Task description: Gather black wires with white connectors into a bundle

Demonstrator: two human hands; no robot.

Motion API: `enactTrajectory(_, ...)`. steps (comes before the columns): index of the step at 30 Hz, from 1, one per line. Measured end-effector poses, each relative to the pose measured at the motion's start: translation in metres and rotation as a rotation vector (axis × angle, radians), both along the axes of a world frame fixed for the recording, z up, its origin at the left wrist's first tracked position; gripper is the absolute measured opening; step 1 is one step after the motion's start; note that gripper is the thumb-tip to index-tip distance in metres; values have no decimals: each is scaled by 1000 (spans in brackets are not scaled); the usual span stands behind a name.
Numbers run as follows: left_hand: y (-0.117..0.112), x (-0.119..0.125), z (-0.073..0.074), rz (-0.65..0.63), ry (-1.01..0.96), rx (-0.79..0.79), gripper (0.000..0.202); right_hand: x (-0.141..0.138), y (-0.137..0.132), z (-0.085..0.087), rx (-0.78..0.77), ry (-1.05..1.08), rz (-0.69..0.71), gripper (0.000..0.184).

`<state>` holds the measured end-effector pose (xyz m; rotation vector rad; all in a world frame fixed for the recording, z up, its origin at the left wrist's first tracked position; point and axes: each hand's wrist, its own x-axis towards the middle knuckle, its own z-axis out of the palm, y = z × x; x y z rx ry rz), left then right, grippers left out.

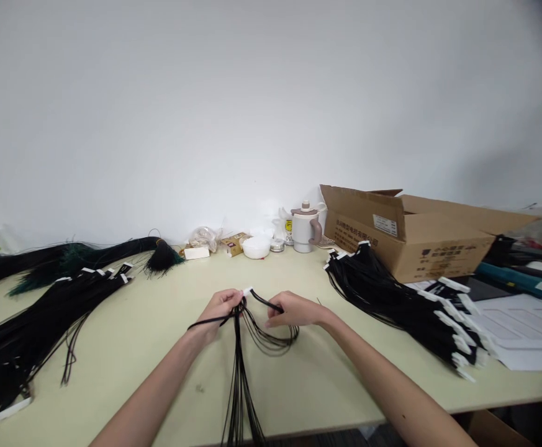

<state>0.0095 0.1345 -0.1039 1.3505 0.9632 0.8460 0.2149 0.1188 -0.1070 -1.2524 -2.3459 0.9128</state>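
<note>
Near the middle of the table my left hand (219, 312) is closed, pinching a bundle of thin black wires just below a small white connector (247, 292). From that pinch the black wires (239, 379) hang down past the table's front edge, and some loop out to the right. A short black strand sticks out leftward under my left hand. My right hand (289, 309) is closed around a black wire strand (264, 300) that runs from the white connector. The wire ends inside my right fingers are hidden.
Black wire harnesses with white connectors lie at left (47, 316) and right (401, 304). Green-black wire bundles (107, 248) rest at the back left. An open cardboard box (438, 242), a lidded mug (304, 230) and a white bowl (256, 247) stand along the wall.
</note>
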Motion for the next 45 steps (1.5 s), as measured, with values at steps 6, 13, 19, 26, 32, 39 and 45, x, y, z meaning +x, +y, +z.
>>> enactTrajectory(6,9,-7,-4,-17,-393,-251,16,32,12,5,200,33,-352,36)
enactTrajectory(13,-18,15,-9,-298,-547,-416,13,23,23,-3,307,693,-542,35)
enactTrajectory(19,-36,29,-12,-434,-605,-460,18,4,28,-8,241,1001,-412,39)
enactTrajectory(26,-27,31,-18,-192,-701,-444,9,-4,22,-16,530,810,-444,44)
enactTrajectory(32,-19,27,-12,33,-730,-388,7,-10,4,-21,1168,275,-202,29)
enactTrajectory(39,-22,28,-8,114,-624,-446,11,-28,1,-30,1315,131,4,23)
enactTrajectory(45,-26,31,-6,139,-600,-488,10,-29,2,-29,1318,104,-5,15)
